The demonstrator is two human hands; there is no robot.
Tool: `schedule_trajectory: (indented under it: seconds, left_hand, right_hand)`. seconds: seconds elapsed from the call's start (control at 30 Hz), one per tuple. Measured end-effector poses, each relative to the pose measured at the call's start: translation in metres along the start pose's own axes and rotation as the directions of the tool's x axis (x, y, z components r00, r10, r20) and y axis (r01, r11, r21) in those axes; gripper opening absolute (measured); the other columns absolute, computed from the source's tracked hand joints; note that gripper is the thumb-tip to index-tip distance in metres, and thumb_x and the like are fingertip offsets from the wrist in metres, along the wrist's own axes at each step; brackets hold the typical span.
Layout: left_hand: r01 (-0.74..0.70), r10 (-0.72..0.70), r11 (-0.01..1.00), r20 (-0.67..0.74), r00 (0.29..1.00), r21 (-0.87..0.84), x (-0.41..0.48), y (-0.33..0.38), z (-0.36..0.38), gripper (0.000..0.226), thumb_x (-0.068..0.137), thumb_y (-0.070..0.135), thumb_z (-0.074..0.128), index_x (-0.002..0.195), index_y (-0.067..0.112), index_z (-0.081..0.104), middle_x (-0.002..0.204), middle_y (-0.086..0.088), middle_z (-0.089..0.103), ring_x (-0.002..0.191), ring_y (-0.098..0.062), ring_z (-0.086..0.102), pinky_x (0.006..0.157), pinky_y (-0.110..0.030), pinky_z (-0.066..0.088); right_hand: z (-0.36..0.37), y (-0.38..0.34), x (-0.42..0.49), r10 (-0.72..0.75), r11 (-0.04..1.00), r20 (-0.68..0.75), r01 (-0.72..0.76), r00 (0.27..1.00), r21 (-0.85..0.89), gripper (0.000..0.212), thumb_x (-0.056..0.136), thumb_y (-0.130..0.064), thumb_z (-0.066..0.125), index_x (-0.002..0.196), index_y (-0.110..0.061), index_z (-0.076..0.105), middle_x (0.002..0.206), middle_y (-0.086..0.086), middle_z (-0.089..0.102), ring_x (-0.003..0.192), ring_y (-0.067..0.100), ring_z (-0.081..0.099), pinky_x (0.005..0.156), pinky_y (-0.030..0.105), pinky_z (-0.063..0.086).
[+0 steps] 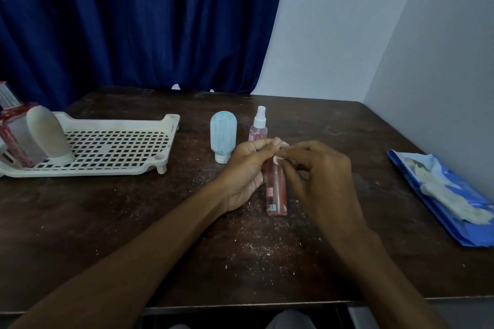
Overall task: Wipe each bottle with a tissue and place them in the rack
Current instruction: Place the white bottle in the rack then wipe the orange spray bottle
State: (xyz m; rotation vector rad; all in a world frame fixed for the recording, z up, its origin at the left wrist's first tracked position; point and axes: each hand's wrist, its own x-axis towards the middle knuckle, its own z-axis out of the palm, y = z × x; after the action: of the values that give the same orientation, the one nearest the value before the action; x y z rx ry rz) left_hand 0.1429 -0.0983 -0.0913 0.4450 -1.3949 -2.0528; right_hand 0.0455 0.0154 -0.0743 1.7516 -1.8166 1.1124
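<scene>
My left hand [247, 168] grips the top of a clear pink bottle [277, 195] whose base rests on the table at the middle. My right hand [318, 171] pinches a small white tissue [287, 153] against the bottle's upper end. Behind them stand a light blue tube bottle [223, 135], cap down, and a pink spray bottle [258, 125] with a white nozzle. The cream rack [112, 141] lies at the left and holds a beige tube bottle [48, 136] and a red-patterned clear bottle [13, 136].
A blue tissue pack [449, 195] with white tissues on it lies at the table's right edge, near the white wall. The dark wooden table [133, 222] is speckled with crumbs. A blue curtain hangs behind.
</scene>
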Motion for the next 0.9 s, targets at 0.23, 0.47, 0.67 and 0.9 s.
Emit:
schedule_trajectory:
  seconds: [0.23,0.47,0.67,0.9]
  left_hand:
    - [0.027,-0.025,0.994,0.020,0.999,-0.105,0.000,0.003,-0.001,0.022,0.107,0.012,0.040,0.101,0.000,0.056,0.112,-0.025,0.071,0.106,-0.035,0.070,0.096,-0.043,0.056]
    - [0.023,-0.016,0.996,0.070,0.997,-0.091,-0.002,0.003,0.005,0.027,0.109,0.017,0.032,0.102,0.003,0.054,0.119,-0.027,0.068,0.111,-0.037,0.068,0.094,-0.039,0.057]
    - [0.014,-0.014,0.999,0.010,1.000,-0.036,-0.002,0.001,0.003,0.025,0.107,0.017,0.038,0.099,0.009,0.060,0.090,-0.009,0.068,0.074,-0.013,0.065,0.073,-0.029,0.054]
    - [-0.011,0.012,0.999,0.022,1.000,-0.030,-0.002,0.001,0.004,0.023,0.107,0.016,0.039,0.103,0.008,0.060,0.095,-0.008,0.072,0.080,-0.014,0.068,0.074,-0.028,0.056]
  right_hand:
    - [-0.010,-0.015,-0.042,0.069,0.989,0.116,-0.084,0.991,0.122,0.022,0.078,-0.003,0.080,0.092,-0.020,0.080,0.091,-0.007,0.071,0.077,-0.002,0.064,0.072,0.001,0.044]
    - [-0.010,-0.016,-0.043,0.128,0.981,0.075,-0.138,0.989,0.136,0.015,0.082,-0.005,0.077,0.086,-0.019,0.079,0.087,-0.011,0.071,0.079,-0.001,0.064,0.070,0.012,0.049]
    - [-0.002,-0.007,-0.005,0.107,0.988,0.008,-0.107,0.994,0.108,0.018,0.084,-0.006,0.075,0.099,-0.015,0.079,0.096,0.000,0.075,0.084,0.007,0.068,0.074,0.026,0.059]
    - [0.003,-0.007,-0.006,0.067,0.996,-0.029,-0.065,0.997,0.066,0.020,0.082,-0.003,0.076,0.101,-0.011,0.078,0.098,0.005,0.074,0.084,0.010,0.068,0.074,0.025,0.060]
